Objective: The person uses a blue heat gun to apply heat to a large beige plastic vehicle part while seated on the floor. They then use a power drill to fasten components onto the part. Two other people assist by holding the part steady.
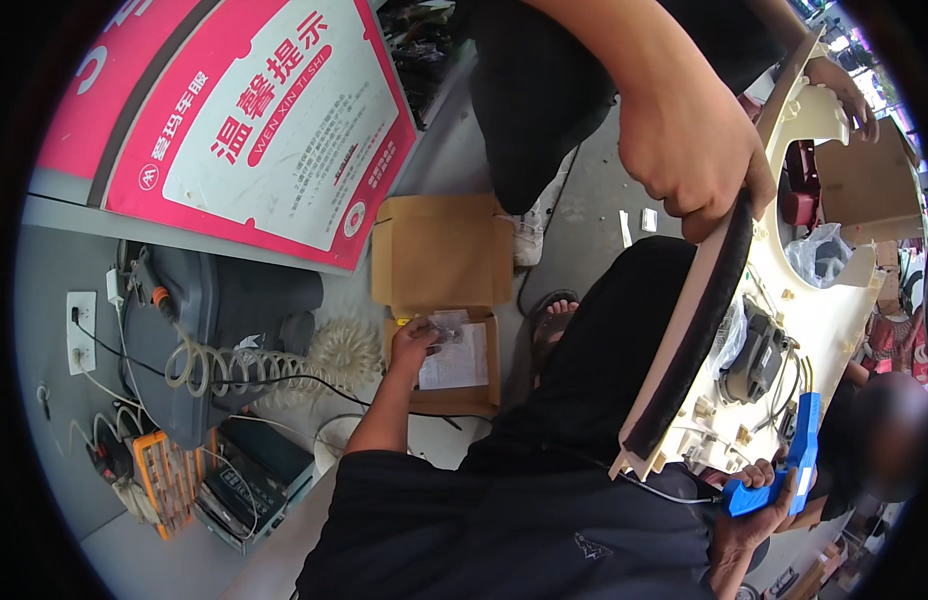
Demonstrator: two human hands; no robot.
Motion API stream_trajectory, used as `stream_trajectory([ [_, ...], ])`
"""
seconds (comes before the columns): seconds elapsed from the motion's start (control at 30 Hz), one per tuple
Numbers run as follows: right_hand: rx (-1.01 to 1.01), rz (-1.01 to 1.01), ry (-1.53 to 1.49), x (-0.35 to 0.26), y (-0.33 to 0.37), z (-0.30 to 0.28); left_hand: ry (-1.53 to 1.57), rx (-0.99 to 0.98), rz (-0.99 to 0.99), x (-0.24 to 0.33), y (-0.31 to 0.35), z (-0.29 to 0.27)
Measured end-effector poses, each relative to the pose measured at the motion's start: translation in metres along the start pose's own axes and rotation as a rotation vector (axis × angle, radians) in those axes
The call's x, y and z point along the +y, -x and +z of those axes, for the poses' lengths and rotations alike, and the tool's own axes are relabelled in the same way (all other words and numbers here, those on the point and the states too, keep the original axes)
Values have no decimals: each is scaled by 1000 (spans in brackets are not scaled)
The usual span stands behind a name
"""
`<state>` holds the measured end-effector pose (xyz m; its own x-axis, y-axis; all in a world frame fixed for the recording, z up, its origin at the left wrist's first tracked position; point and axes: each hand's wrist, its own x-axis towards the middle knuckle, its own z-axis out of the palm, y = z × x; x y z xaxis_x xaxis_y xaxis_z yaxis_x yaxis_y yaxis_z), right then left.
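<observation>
My left hand (412,345) is closed on a small clear plastic bag (449,325) over an opened cardboard box (442,262); a printed paper sheet (454,358) lies inside. My right hand (759,500) grips a blue gun-shaped tool (806,440) with a cable and two thin prongs. The prongs point up beside the inner side of a cream plastic vehicle panel (829,305), which has a dark trim strip along one edge. A co-worker's hand (689,150) grips that panel's edge, and their other hand (842,88) is at its far end.
A pink-and-white sign board (304,120) stands at upper left. Below it are a coiled air hose (334,355), a wall socket (82,332), an orange organizer case (169,480) and an open toolbox (249,480). Another person (889,430) is at far right, near cardboard boxes (869,185).
</observation>
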<state>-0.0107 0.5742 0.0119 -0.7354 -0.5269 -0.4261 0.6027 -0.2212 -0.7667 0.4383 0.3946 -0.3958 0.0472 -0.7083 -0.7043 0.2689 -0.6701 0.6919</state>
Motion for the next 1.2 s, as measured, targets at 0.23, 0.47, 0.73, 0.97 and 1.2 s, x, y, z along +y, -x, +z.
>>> stream_trajectory([
  [0.23, 45, -2, 14, 4, -1, 8, 205, -98, -52, 20, 13, 7],
  [0.47, 39, 6, -31, -1, -10, 2, 488, -251, 18, 105, 65, 68],
  [0.73, -57, 27, 1, -5, -12, -10, 171, -142, 588, 204, 127, 157],
  [0.97, -80, 40, -36, -9, -15, -17, 392, -290, 315, 225, 145, 168],
  [1.2, -25, 64, -60, -9, -16, -19, 260, -403, 409, 231, 173, 173],
])
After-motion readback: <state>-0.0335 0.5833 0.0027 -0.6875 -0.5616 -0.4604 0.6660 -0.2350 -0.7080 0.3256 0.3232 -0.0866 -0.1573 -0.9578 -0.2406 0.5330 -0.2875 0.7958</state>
